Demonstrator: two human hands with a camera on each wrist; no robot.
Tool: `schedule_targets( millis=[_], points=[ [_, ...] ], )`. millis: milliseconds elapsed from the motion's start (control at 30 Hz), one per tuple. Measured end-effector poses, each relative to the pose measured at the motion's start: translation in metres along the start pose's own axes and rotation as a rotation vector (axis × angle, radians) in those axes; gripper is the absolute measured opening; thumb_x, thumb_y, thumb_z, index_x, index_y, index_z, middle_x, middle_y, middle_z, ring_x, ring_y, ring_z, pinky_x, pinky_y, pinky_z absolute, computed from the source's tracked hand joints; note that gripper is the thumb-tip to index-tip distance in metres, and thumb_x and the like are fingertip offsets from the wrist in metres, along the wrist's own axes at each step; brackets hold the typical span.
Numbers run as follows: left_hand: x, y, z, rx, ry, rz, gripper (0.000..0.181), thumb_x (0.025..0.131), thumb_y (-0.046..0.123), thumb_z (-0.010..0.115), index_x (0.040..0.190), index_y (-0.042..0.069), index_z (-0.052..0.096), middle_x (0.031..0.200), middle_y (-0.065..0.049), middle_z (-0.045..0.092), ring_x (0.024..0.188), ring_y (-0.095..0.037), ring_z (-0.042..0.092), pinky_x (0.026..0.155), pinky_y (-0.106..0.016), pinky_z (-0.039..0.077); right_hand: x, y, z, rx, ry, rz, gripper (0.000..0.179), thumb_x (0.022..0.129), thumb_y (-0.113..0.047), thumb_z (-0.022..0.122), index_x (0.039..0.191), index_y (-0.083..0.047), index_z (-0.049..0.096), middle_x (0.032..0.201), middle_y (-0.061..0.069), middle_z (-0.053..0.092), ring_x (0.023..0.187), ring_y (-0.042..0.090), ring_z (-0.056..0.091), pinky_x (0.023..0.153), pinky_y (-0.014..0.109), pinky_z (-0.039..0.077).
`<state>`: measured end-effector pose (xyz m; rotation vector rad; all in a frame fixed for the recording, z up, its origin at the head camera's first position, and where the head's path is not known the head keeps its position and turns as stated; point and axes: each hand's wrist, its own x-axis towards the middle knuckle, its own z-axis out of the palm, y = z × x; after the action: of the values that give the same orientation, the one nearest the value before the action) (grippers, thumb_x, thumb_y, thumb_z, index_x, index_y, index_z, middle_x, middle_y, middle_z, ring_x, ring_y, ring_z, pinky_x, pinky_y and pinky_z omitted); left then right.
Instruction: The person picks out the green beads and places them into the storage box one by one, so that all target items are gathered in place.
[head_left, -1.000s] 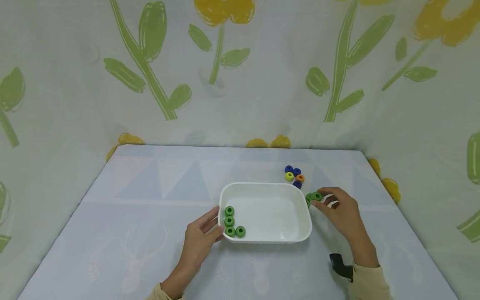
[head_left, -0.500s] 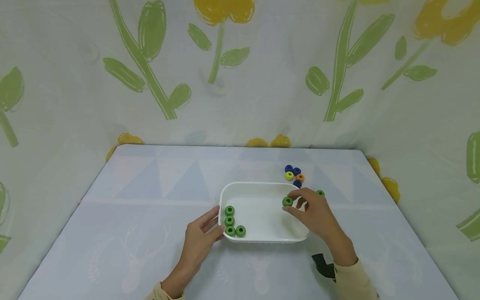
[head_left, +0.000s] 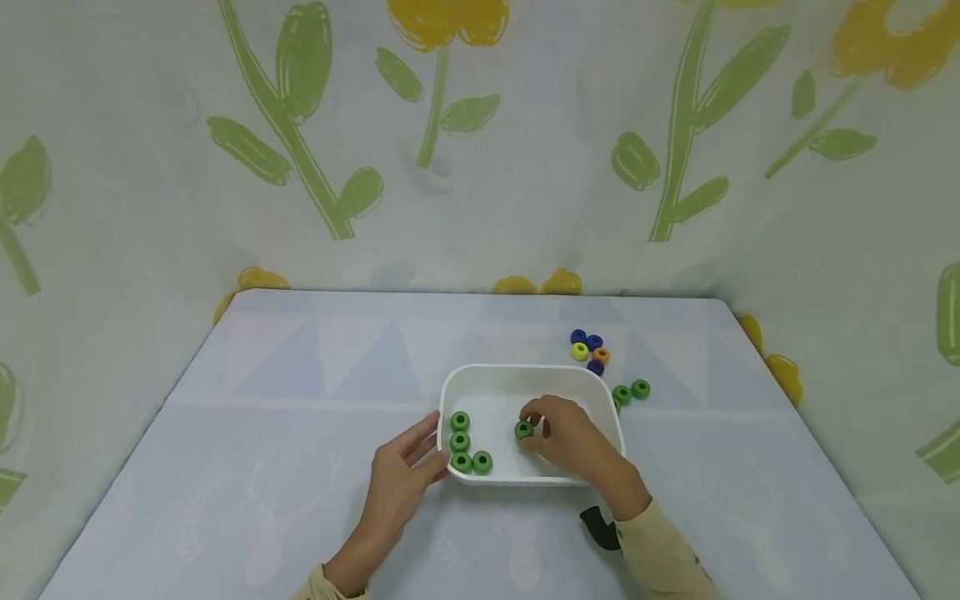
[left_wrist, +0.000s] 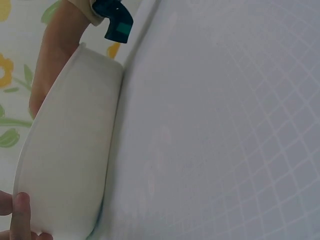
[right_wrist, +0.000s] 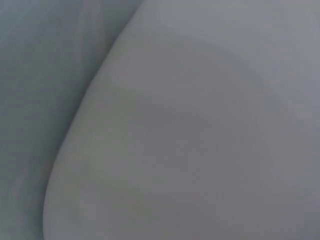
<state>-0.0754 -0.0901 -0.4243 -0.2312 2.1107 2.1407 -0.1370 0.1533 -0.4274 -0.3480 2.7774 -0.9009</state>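
A white plastic tray (head_left: 495, 392) stands on the table, its outer wall (left_wrist: 70, 145) large in the left wrist view. My left hand (head_left: 405, 467) holds its left end, thumb at the front corner. Between thumb and fingertips, my right hand (head_left: 566, 437) pinches a green bead (head_left: 523, 430) over the middle of the tray. Several green beads (head_left: 460, 442) lie along the tray's left end, inside. More green beads (head_left: 622, 395) lie just outside its right end, one partly hidden by the rim. The right wrist view holds only the blurred tray wall (right_wrist: 175, 140).
Behind the tray's back right corner sit blue beads (head_left: 578, 337), a yellow bead (head_left: 580, 352) and an orange bead (head_left: 601, 356). A black curved piece (head_left: 599, 529) shows at my right wrist. Flower-patterned cloth (head_left: 495, 208) rises behind the table (head_left: 300, 500).
From the green beads right of the tray, my right hand has carried one green bead leftward to over the tray's middle. My left hand and the tray have stayed in place.
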Motion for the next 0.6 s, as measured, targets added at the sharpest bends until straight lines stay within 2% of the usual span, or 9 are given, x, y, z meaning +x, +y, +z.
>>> schedule_targets(
  millis=[200,433,600],
  points=[
    [0.001,0.000,0.000,-0.009,-0.008,0.004,0.057,0.090,-0.003,0.065,0.145,0.002,0.051,0.152,-0.016,0.051,0.135,-0.036,0.055,0.082,-0.025,0.065,0.004,-0.010,0.006,0.003,-0.074,-0.040,0.023,0.083,-0.014,0.082,0.103,-0.014,0.071,0.087,-0.005,0.064,0.075,0.011,0.051,0.066,0.021,0.045],
    [0.001,0.000,-0.001,-0.009,-0.005,-0.003,0.057,0.090,-0.003,0.064,0.145,0.003,0.051,0.152,-0.016,0.051,0.135,-0.036,0.055,0.082,-0.025,0.065,0.009,-0.022,0.013,-0.010,-0.116,-0.095,0.023,0.085,-0.009,0.078,0.107,-0.011,0.071,0.089,-0.002,0.066,0.079,0.013,0.053,0.073,0.028,0.048],
    [0.001,0.000,-0.001,-0.005,-0.007,-0.001,0.057,0.090,-0.002,0.064,0.145,0.004,0.052,0.152,-0.016,0.051,0.135,-0.035,0.056,0.082,-0.025,0.065,0.012,-0.027,0.016,-0.020,-0.146,-0.101,0.024,0.088,-0.008,0.074,0.111,-0.012,0.071,0.092,-0.002,0.068,0.082,0.012,0.056,0.076,0.030,0.051]
  ],
)
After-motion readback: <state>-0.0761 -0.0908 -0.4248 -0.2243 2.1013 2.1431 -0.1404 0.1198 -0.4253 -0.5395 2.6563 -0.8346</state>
